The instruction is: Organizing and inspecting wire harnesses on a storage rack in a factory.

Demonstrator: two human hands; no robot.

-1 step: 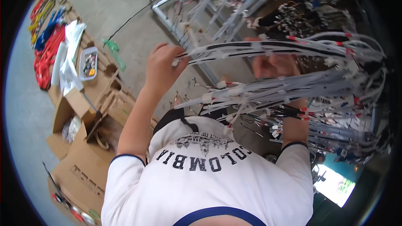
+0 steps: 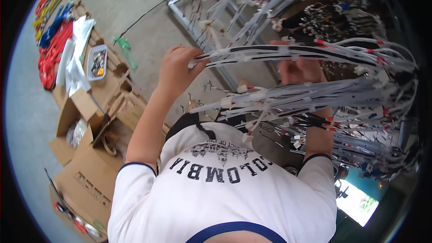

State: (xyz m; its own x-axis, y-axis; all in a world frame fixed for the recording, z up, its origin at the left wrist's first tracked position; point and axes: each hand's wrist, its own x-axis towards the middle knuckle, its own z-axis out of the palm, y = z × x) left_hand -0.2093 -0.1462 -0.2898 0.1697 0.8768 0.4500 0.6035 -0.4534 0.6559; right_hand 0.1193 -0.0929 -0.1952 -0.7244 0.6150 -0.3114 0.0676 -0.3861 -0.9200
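A long bundle of white, clear-sleeved and black wires point(image 2: 263, 53) stretches across in front of me. My left hand point(image 2: 179, 66) is closed in a pinch round its left end. Farther right, my right hand point(image 2: 302, 69) is at the same bundle with curled fingers; one finger shows above the wires, the others below. The wires partly cover this hand, so its exact hold is hidden. Nearer my body hangs a second thick wire bundle point(image 2: 292, 94) with white connectors at its loose ends, and my right forearm passes behind it.
More hanging wires point(image 2: 355, 146) crowd the right side. Beyond stands a metal frame point(image 2: 180, 13). At left are red cable coils point(image 2: 56, 56), a plastic tub of small parts point(image 2: 96, 63), an open cardboard box point(image 2: 67, 141) and a larger carton point(image 2: 85, 189). A lit screen point(image 2: 357, 202) is at lower right.
The surroundings have shifted slightly within the view. Both hands keep their places on the wire bundle, with no visible change of grip.
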